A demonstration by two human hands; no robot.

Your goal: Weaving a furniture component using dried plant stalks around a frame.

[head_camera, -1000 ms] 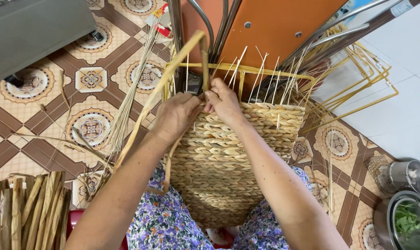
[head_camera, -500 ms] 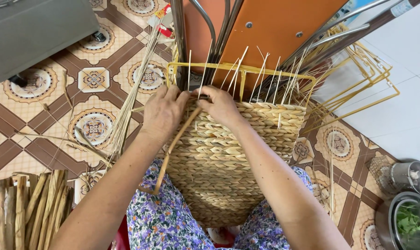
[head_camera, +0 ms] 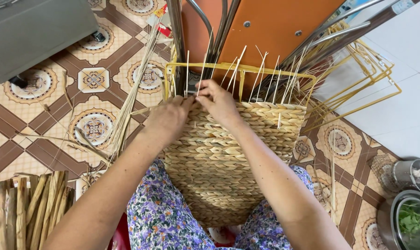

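Note:
A half-woven straw basket [head_camera: 228, 157] rests on my lap, its braided wall built on a yellow wire frame [head_camera: 240, 68] with thin pale stakes sticking up from the top edge. My left hand [head_camera: 166, 120] is closed on the weaving strand at the basket's upper left corner. My right hand [head_camera: 219, 103] pinches the same strand by the top row, just beside the left hand. Both hands touch the woven rim.
A bundle of thin reeds [head_camera: 131, 97] lies on the patterned tile floor at left. Thick flat strips [head_camera: 31, 208] sit at the lower left. Spare yellow wire frames [head_camera: 358, 78] lean at right, near metal bowls [head_camera: 409, 217]. An orange panel with metal chair legs [head_camera: 265, 23] stands ahead.
The long strand that looped up over the frame has been pulled down and tucked into the weave. Both hands have moved left, to the basket's upper left corner.

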